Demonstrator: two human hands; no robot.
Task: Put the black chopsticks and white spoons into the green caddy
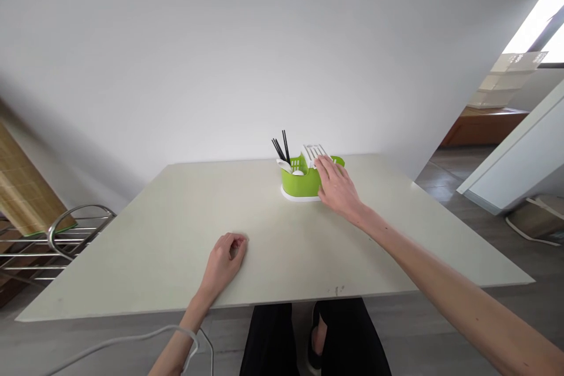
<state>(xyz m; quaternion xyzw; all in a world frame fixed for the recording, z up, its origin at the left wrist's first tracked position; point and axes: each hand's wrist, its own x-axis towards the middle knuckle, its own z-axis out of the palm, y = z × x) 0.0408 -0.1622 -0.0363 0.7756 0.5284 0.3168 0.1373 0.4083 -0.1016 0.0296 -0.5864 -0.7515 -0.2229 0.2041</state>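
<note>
A green cutlery caddy [300, 185] with a white base stands near the back of the table. Black chopsticks [286, 145] and white spoons [284, 165] stick up from its left part, and a white slotted knife-block top [311, 154] rises in the middle. Across the front right of the caddy lies my right hand [337, 188], its fingers stretched out and touching the white slotted top; it hides part of the green wall. My left hand [224, 258] rests near the table's front edge, fingers curled in towards the thumb with nothing visible between them.
The pale table [145, 235] backs onto a white wall [247, 59]. A metal rack [83, 235] and a bamboo mat [29, 188] are at the left. A white cable [127, 338] runs by my left forearm. At the right, a doorway opens beyond the wall.
</note>
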